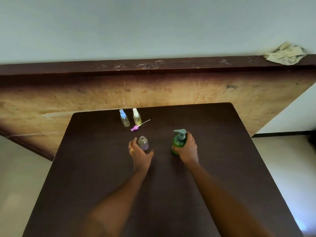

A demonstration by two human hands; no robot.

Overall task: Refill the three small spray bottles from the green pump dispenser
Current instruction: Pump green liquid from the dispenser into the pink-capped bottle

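Dispenser (177, 145) held by right hand (188, 148); bottle (143, 142) perhaps cupped.

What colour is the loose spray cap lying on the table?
The loose plastic spray cap is pinkish purple, seen in the head view.

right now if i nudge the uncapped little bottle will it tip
Probably. The uncapped bottle looks like thin clear plastic, nearly empty, so likely very light. It stands upright on a small base on the smooth table, so a push up high may topple it. Once down, its round body would likely roll.
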